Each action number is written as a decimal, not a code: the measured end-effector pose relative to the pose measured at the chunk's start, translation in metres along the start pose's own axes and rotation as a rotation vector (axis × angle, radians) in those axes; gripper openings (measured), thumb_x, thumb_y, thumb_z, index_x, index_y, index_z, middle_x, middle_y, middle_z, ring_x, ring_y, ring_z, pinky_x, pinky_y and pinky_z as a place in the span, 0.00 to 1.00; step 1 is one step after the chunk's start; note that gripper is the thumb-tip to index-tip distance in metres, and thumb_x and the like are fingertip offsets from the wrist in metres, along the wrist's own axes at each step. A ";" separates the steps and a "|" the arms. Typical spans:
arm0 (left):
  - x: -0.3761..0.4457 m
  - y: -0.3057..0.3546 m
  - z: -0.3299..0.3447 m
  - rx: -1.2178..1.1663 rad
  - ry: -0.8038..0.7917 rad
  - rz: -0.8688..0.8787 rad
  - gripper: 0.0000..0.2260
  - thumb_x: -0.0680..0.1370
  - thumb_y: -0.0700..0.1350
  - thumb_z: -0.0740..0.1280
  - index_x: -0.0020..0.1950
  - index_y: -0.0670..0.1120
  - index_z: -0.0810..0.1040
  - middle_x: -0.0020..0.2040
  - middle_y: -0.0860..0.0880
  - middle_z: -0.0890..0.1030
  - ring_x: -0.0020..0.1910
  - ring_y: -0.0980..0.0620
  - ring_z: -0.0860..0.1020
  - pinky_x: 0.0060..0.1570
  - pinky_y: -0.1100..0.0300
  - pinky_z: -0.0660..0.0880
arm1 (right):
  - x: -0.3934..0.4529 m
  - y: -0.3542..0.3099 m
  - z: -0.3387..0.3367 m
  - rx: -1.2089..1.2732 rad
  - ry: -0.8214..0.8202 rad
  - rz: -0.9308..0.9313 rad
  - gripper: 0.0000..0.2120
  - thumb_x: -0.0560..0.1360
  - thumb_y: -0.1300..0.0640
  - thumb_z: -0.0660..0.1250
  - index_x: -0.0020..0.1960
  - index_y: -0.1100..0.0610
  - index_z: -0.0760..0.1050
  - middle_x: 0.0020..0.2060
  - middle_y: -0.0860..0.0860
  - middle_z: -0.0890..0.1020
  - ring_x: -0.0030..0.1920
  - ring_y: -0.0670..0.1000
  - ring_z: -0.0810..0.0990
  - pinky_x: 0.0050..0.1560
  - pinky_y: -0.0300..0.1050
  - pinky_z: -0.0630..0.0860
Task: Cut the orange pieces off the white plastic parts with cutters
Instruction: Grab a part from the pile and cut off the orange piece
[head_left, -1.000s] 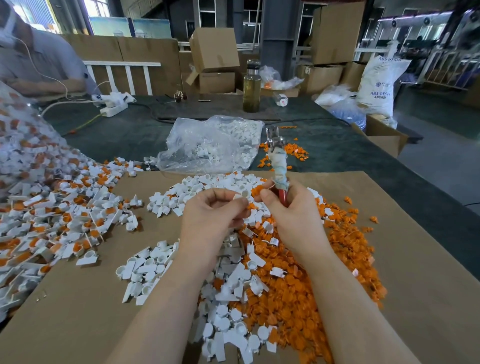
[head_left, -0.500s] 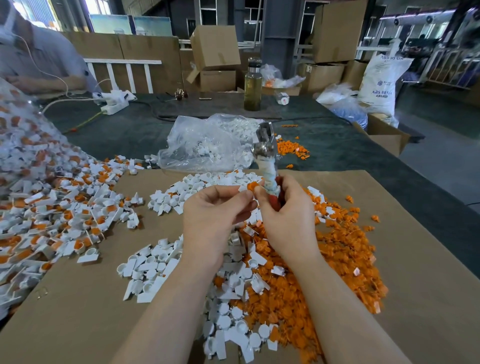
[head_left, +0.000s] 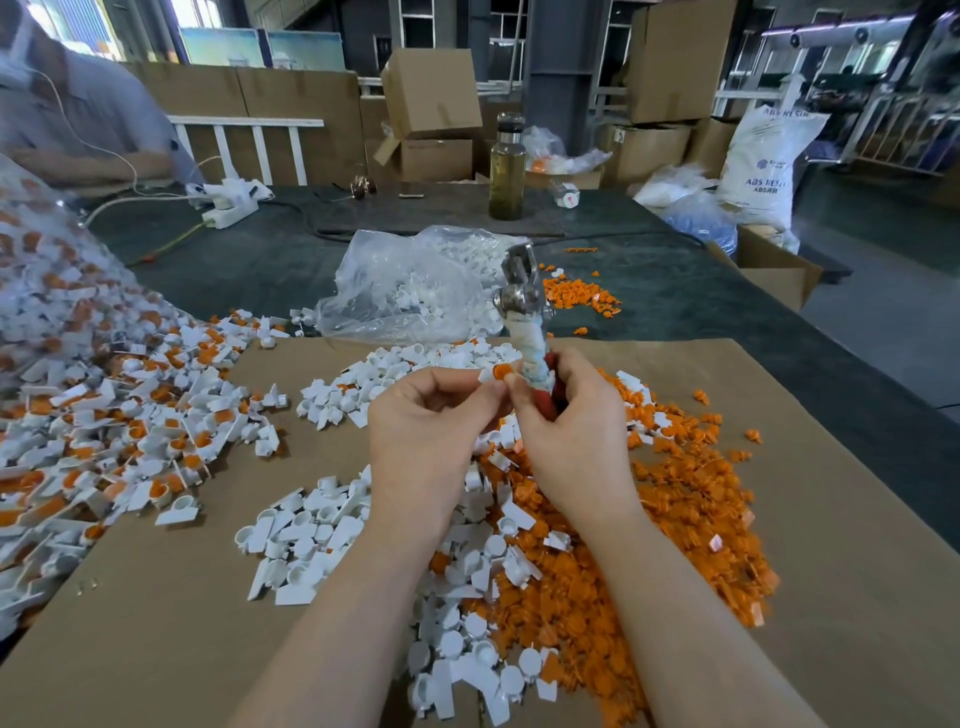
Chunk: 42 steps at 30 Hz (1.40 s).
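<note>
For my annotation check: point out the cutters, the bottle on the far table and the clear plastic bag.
cutters (head_left: 521, 299): head view, on the metal pivot.
bottle (head_left: 507, 176): head view, on its glass body.
clear plastic bag (head_left: 410, 283): head view, on its crumpled middle.

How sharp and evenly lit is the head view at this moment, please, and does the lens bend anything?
Head view: the left hand, right hand and cutters are sharp under soft, even light; the mixed pile at far left is smeared; the cardboard sheet edges splay with wide-angle distortion; the background windows are blown out.
</note>
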<state>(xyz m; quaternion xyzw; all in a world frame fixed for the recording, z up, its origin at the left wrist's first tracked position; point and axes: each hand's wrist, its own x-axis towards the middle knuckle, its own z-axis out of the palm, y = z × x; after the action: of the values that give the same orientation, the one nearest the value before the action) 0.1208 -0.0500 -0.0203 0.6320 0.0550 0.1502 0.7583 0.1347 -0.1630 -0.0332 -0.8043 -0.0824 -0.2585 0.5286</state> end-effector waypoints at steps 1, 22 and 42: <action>0.000 0.000 0.000 -0.002 0.007 0.001 0.03 0.72 0.36 0.76 0.41 0.42 0.83 0.35 0.44 0.84 0.35 0.50 0.83 0.32 0.65 0.79 | 0.000 0.000 0.000 0.001 -0.014 0.009 0.05 0.77 0.57 0.69 0.49 0.50 0.74 0.37 0.43 0.80 0.39 0.45 0.79 0.39 0.42 0.78; 0.008 0.001 -0.008 -0.005 0.035 0.118 0.04 0.78 0.36 0.69 0.44 0.43 0.78 0.36 0.50 0.81 0.32 0.59 0.81 0.37 0.70 0.76 | 0.014 0.001 -0.045 0.001 -0.615 0.155 0.07 0.75 0.57 0.70 0.53 0.53 0.76 0.45 0.55 0.80 0.46 0.55 0.78 0.48 0.51 0.75; 0.012 0.003 -0.019 -0.002 -0.015 0.185 0.05 0.79 0.38 0.68 0.43 0.44 0.77 0.34 0.54 0.80 0.34 0.59 0.80 0.38 0.70 0.75 | 0.011 0.000 -0.039 -0.085 -0.724 0.125 0.11 0.65 0.54 0.63 0.45 0.52 0.79 0.32 0.45 0.76 0.33 0.46 0.71 0.35 0.44 0.67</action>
<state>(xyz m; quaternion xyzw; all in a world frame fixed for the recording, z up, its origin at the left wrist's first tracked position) 0.1264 -0.0280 -0.0196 0.6348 -0.0097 0.2149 0.7421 0.1313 -0.1995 -0.0158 -0.8684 -0.2039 0.0722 0.4462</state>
